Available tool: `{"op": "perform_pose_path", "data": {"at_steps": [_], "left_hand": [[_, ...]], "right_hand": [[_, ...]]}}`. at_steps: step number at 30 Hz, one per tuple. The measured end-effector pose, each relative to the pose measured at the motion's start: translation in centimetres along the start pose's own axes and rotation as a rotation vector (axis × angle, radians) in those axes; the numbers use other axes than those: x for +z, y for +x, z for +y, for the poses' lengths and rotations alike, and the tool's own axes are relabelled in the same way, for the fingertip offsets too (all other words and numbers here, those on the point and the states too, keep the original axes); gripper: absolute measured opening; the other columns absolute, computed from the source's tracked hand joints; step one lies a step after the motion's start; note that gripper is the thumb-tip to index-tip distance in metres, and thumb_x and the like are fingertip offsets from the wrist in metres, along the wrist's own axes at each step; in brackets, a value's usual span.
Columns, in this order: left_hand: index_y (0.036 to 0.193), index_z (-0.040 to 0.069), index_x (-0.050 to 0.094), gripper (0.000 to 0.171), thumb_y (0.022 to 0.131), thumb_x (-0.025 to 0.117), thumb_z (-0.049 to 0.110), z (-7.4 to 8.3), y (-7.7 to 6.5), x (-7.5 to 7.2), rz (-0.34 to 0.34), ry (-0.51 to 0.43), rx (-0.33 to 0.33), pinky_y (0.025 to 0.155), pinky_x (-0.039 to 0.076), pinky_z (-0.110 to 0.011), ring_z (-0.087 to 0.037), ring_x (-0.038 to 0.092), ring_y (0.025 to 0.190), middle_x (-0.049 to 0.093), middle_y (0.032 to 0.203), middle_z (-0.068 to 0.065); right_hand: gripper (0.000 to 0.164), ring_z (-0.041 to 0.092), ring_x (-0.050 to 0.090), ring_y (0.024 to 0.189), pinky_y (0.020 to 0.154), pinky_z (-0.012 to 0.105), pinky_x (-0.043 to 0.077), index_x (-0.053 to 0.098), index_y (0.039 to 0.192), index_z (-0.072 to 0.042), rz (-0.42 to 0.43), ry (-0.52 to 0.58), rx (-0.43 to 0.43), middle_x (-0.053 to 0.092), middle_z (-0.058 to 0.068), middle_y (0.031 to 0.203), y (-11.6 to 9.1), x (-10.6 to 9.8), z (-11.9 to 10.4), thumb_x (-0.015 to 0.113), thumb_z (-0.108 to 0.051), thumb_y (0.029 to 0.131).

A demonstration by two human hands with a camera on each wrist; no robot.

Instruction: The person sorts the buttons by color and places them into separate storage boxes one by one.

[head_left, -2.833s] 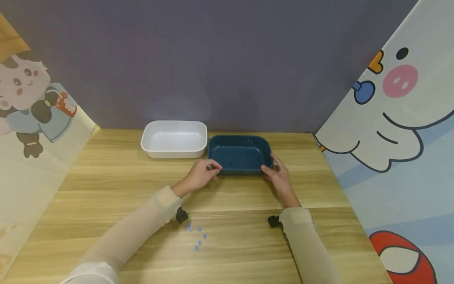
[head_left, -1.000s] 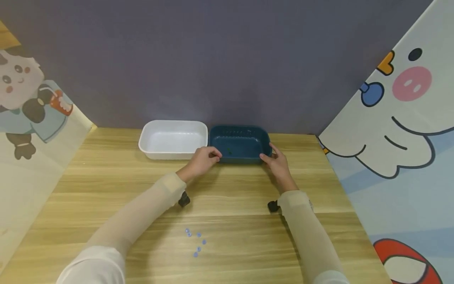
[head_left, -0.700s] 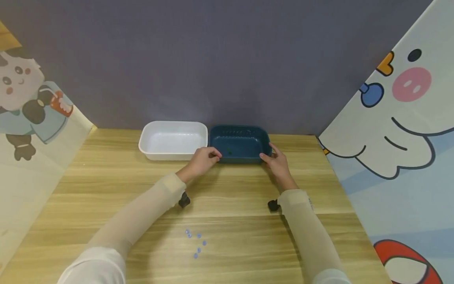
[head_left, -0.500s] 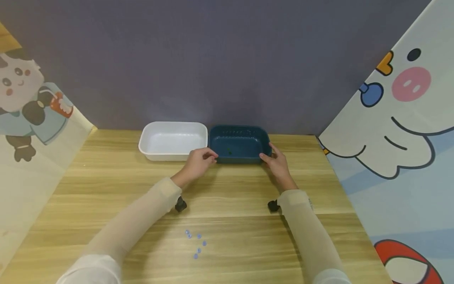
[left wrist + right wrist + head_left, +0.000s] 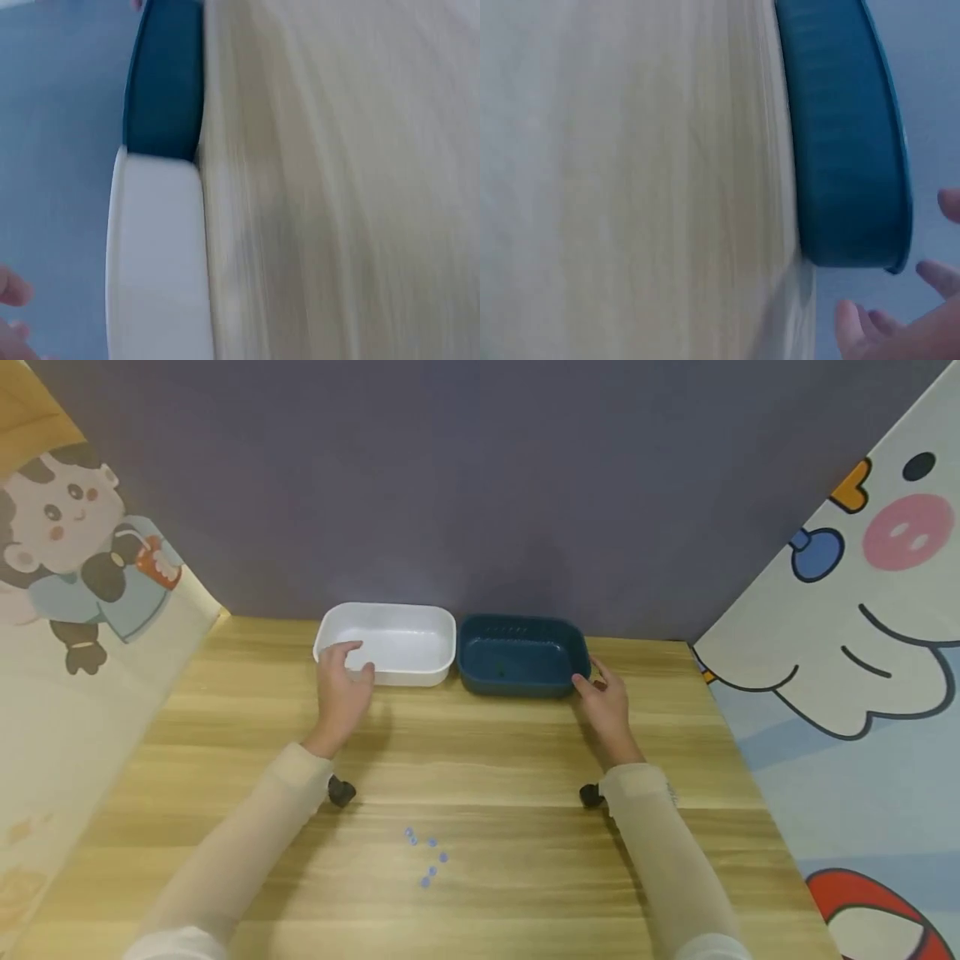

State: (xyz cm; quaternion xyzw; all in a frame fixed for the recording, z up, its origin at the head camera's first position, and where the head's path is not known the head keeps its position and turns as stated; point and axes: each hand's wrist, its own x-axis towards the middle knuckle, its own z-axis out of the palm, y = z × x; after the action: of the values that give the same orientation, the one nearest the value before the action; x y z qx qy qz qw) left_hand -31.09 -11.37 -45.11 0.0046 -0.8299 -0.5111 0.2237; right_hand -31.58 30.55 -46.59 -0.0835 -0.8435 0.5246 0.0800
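In the head view, a white rectangular basin [image 5: 412, 678] and a dark blue basin [image 5: 517, 687] stand side by side along the back wall. My left hand [image 5: 341, 697] is over the front left part of the white basin, thumb and fingers spread apart and nothing between them. At the front right corner of the blue basin is my right hand [image 5: 609, 710], its thumb and fingers parted; the right wrist view shows the fingertips [image 5: 847, 319] just off the basin's end. A small dark green speck [image 5: 501, 672] lies inside the blue basin.
Several small light blue beads [image 5: 432, 871] lie scattered on the wooden table [image 5: 510, 827] nearer the person. A dark grey wall [image 5: 480, 485] rises right behind the basins. Printed cartoon panels [image 5: 885, 693] flank the table on both sides.
The blue basin has been pushed back beside the white one. My left hand has since left its front left corner and moved left to the white basin, fingers spreading. My right hand stays by the blue basin.
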Motion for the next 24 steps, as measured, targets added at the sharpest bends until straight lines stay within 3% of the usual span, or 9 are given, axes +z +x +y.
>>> {"op": "perform_pose_path", "data": {"at_steps": [5, 11, 17, 24], "left_hand": [[0.145, -0.005, 0.037, 0.055, 0.097, 0.061, 0.011, -2.1, 1.6, -2.3, 0.071, -0.071, -0.207, 0.109, 0.035, -0.05, -0.043, 0.038, 0.128, 0.037, 0.141, -0.03], [0.158, 0.006, 0.022, 0.069, 0.103, 0.055, 0.031, -4.3, 3.1, -4.4, 0.007, -0.115, -0.39, 0.114, 0.035, -0.047, -0.036, 0.033, 0.139, 0.024, 0.162, -0.017], [0.158, 0.009, 0.024, 0.07, 0.103, 0.057, 0.035, -6.1, 4.5, -4.8, -0.059, -0.189, -0.411, 0.092, 0.054, -0.041, -0.032, 0.053, 0.116, 0.036, 0.155, -0.019], [0.154, 0.005, 0.034, 0.06, 0.103, 0.057, 0.027, -7.5, 5.3, -4.4, -0.141, -0.287, -0.411, 0.083, 0.06, -0.039, -0.04, 0.053, 0.123, 0.035, 0.156, -0.016]], "right_hand": [[0.06, 0.041, 0.037, 0.131, 0.103, 0.055, 0.043, 0.044, 0.152, -0.009, 0.09, -0.054, -0.089, 0.032, 0.026, 0.147, -1.9, 0.1, -1.3, 0.064, -0.021, 0.097], [0.06, 0.043, 0.043, 0.121, 0.097, 0.054, 0.044, 0.047, 0.149, -0.004, 0.044, -0.21, -0.262, 0.035, 0.029, 0.142, -4.8, 0.9, -3.5, 0.067, -0.009, 0.093], [0.06, 0.031, 0.045, 0.097, 0.08, 0.045, 0.043, 0.048, 0.15, -0.008, -0.011, -0.343, -0.375, 0.044, 0.021, 0.121, -7.2, 1.9, -5.0, 0.067, -0.012, 0.093], [0.058, 0.031, 0.049, 0.096, 0.074, 0.041, 0.044, 0.05, 0.149, -0.011, -0.105, -0.388, -0.464, 0.048, 0.018, 0.117, -9.2, 3.5, -6.6, 0.067, -0.011, 0.094]]}}
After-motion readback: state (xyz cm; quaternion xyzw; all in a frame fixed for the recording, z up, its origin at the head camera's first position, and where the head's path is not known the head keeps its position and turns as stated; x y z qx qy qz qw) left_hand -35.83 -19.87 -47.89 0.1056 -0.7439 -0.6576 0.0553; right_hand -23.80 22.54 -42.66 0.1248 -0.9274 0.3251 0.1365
